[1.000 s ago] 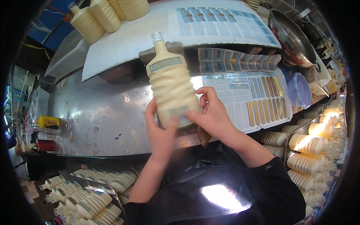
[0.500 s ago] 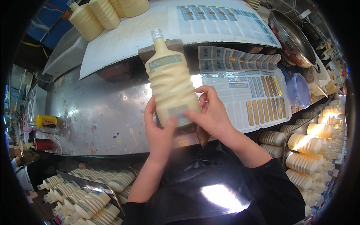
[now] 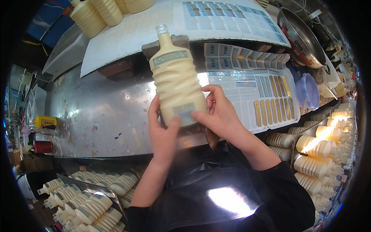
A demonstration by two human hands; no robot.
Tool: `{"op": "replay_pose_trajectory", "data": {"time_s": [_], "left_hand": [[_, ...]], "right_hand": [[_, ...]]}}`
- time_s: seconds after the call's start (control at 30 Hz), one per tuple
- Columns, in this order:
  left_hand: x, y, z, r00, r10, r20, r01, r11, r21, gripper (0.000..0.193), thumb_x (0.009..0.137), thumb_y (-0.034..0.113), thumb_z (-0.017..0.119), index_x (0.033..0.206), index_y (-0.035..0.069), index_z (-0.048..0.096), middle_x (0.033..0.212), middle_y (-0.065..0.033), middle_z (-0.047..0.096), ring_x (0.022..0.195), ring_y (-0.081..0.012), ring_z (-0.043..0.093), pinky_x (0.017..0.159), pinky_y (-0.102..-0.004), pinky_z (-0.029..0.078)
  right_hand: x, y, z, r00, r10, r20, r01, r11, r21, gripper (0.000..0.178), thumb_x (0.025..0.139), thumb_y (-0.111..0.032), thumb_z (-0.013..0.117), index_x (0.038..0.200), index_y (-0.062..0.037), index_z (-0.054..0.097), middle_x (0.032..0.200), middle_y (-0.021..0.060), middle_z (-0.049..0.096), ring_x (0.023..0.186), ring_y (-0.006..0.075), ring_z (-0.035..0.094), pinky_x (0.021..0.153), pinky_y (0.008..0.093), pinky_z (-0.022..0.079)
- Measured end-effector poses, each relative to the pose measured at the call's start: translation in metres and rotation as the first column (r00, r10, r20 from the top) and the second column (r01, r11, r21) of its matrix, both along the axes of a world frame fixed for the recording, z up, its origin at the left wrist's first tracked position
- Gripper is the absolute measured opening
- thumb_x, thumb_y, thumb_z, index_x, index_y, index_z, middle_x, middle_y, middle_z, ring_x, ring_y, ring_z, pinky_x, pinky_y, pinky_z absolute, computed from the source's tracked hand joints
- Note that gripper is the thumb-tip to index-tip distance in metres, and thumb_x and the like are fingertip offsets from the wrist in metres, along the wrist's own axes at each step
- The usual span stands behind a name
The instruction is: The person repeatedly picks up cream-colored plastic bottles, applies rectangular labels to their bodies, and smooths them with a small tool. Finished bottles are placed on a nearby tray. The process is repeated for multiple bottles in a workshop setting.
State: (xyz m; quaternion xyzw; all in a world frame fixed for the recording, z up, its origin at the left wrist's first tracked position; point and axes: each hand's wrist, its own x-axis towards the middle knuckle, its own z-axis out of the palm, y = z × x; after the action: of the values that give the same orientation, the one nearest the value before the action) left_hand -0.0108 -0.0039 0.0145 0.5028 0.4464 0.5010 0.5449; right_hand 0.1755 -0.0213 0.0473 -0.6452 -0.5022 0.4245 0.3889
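Observation:
A cream ribbed bottle (image 3: 176, 86) lies with its clear-capped neck pointing away from me, its upper end over a grey-brown block (image 3: 182, 41). Its left side is held by my left hand (image 3: 161, 127), the thumb pressed near the base and blurred. On the other side my right hand (image 3: 221, 114) grips the base, thumb on the front and fingers curled at the edge. Between both thumbs sits a grey-blue label (image 3: 183, 110), partly covered. Another label (image 3: 170, 58) crosses the bottle's shoulder. A brown pointed piece (image 3: 211, 139) shows below the base; I cannot tell what it is.
Sheets of blue and gold labels (image 3: 253, 94) lie to the right on the metal table (image 3: 104, 116). A white board (image 3: 127, 38) stretches behind, with cream bottles (image 3: 87, 17) at far left. More bottles fill racks at lower left (image 3: 92, 208) and right (image 3: 313, 166). A lilac bucket (image 3: 307, 91) stands beside the sheets.
Both hands stay on the bottle, thumbs still at the lower label. The left thumb has shifted slightly left and down, showing more of that label. The whole view has moved a little.

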Motion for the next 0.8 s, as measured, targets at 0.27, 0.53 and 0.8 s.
{"op": "replay_pose_trajectory", "data": {"time_s": [0.27,0.53,0.8], "left_hand": [[0.0,0.0,0.004,1.0,-0.011,0.019,0.011,0.999,-0.033,0.076,0.09,0.005,0.069,0.157,0.002,0.033,0.151,-0.0175,0.043,0.14,-0.0274,0.044,0.118,-0.0407,0.036],[0.008,-0.002,0.007,0.998,0.028,0.057,-0.026,0.999,-0.036,0.077,0.093,0.015,0.076,0.156,0.005,0.034,0.147,-0.0128,0.048,0.133,-0.0226,0.047,0.116,-0.0386,0.035],[0.008,-0.001,0.006,0.999,0.027,0.034,-0.025,0.999,-0.047,0.078,0.091,0.015,0.076,0.155,0.003,0.033,0.148,-0.0148,0.046,0.135,-0.0244,0.046,0.116,-0.0395,0.037]], "right_hand": [[-0.001,0.001,0.005,1.0,-0.003,0.017,0.004,0.999,-0.045,0.07,0.081,-0.019,0.086,0.135,-0.001,0.044,0.096,0.0006,0.045,0.081,0.0072,0.047,0.07,0.0231,0.044],[-0.004,0.0,0.002,0.999,-0.029,-0.018,0.028,0.999,-0.022,0.07,0.081,-0.02,0.084,0.135,-0.0011,0.043,0.095,0.0005,0.044,0.08,0.0068,0.047,0.07,0.0235,0.045],[-0.004,-0.001,0.005,0.997,-0.052,0.064,0.054,0.998,-0.035,0.075,0.077,-0.035,0.085,0.133,-0.0024,0.048,0.095,0.0151,0.06,0.087,0.0311,0.064,0.079,0.0412,0.053]]}}
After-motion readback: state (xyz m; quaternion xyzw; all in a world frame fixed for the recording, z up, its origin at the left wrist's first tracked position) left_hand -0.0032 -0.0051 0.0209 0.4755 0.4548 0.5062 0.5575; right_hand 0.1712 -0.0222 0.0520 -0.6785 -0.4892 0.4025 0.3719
